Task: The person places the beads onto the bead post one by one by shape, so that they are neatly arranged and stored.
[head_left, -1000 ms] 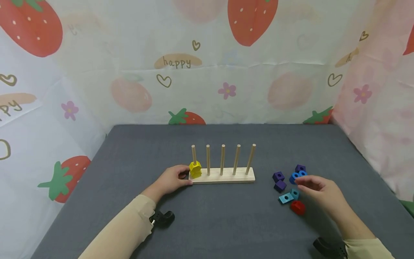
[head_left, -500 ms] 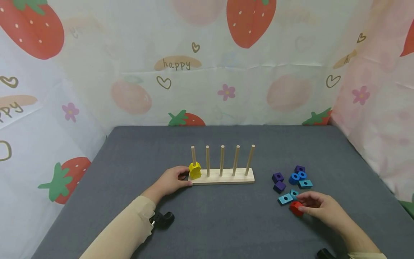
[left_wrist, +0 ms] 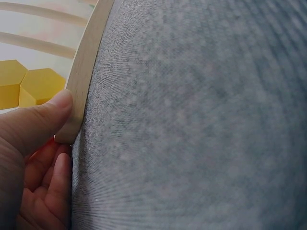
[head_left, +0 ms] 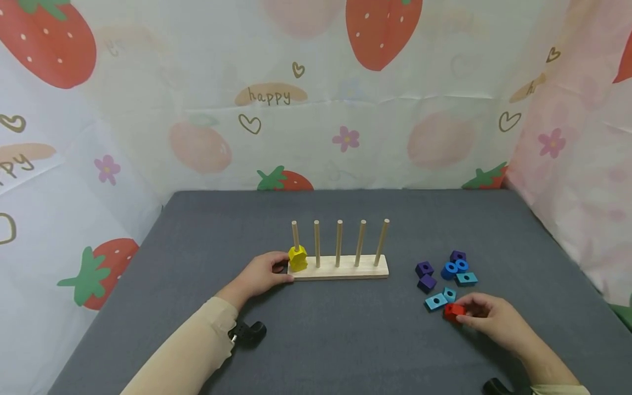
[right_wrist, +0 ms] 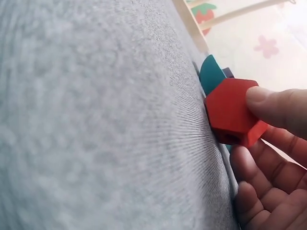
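Observation:
In the head view, my left hand holds the left end of a wooden peg board with several upright pegs. The left wrist view has the thumb against the corner of its base. Yellow hexagonal blocks are stacked on the leftmost peg; the other pegs are bare. On the right, my right hand pinches a red hexagonal block between thumb and fingers. Seen from the right wrist, that red block is tilted close over the cloth, a hole showing in its lower side.
Two teal blocks lie just beyond the red block, with another teal block farther back. Blue round blocks and several purple blocks lie around them. Grey cloth covers the table; a strawberry-print curtain hangs behind.
My right hand has come nearer, from over the blue and teal blocks to the red block, which it now pinches and has turned slightly. My left hand and the board stay put.

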The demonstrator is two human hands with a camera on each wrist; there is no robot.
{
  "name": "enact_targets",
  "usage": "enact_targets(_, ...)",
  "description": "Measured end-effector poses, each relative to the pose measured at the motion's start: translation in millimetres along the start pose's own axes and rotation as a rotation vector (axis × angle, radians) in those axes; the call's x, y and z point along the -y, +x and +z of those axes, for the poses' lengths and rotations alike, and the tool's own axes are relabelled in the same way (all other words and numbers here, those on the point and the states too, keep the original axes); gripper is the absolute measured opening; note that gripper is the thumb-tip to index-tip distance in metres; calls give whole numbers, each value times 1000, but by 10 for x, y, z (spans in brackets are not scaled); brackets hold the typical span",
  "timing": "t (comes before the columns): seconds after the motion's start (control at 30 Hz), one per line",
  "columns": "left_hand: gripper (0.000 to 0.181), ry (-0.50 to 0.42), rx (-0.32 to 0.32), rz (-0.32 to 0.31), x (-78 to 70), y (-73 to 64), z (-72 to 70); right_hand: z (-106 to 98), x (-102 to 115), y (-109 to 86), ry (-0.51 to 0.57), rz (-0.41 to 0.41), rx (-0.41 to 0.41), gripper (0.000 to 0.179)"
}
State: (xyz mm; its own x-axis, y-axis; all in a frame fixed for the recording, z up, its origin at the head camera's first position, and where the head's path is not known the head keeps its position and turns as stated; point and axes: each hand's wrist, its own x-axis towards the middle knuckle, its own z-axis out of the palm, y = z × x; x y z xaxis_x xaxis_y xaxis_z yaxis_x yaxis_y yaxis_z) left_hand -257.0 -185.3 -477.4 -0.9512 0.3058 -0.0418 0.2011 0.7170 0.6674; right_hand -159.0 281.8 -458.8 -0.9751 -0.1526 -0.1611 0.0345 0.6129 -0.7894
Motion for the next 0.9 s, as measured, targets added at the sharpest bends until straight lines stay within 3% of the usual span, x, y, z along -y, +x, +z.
enact_targets(0.3,48,6,4,-1,3,5,-2,-21,-3,21,-2,-22,-16,26)
enact_targets(0.5,49,1,7,7,-10,4,-5,-12,33,31,-8,-69,-95,34)
enact_targets(0.73,48,9,-4,12,2,10,-5,1,251,97,30,-171,-221,36)
enact_targets(0.9,48,14,-2,21,9,9,6,25,463,158,99,-195,-220,33)
